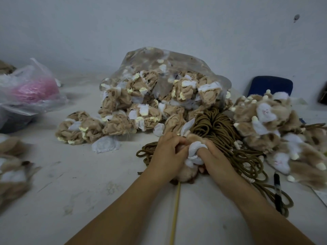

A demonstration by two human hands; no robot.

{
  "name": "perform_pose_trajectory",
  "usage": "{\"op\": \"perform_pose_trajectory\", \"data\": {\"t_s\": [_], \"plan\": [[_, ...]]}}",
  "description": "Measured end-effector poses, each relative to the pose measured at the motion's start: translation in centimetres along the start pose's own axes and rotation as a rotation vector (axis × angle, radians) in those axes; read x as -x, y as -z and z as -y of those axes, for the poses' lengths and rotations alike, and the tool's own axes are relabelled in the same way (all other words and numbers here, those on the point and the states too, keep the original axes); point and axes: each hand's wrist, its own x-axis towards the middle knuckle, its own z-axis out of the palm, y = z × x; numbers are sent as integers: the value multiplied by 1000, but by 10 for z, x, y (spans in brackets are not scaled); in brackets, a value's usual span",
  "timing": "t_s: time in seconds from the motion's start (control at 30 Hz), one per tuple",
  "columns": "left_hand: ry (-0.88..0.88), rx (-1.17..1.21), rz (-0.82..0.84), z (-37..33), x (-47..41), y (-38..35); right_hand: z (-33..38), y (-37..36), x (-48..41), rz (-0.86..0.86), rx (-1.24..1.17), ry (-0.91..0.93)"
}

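Both hands work one small plush toy skin (193, 157) of tan fur and white fabric at the middle of the white table (74, 183). My left hand (166, 154) grips its left side with curled fingers. My right hand (215, 160) squeezes the white fabric bunched between thumb and fingers. A thin yellow stick (175, 213) runs from under the toy toward me. Most of the toy is hidden by the hands.
A clear plastic bag (164, 85) spills inside-out tan skins behind the hands. A bundle of brown cord (223, 135) lies to the right, beside a heap of finished furry toys (276, 128) and a black pen (277, 191). A pink-filled bag (30, 89) sits far left.
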Motion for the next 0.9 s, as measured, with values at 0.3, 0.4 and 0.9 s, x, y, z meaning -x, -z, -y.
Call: {"op": "perform_pose_trajectory", "data": {"t_s": [0.3,0.4,0.9], "plan": [[-58,102,-115,-7,6,0,-2,1,-6,-11,123,22],[-144,56,-128,-10,8,0,-3,2,-7,-27,119,47],[-99,-82,-197,-4,7,-4,4,-4,1,124,-265,-62]]}}
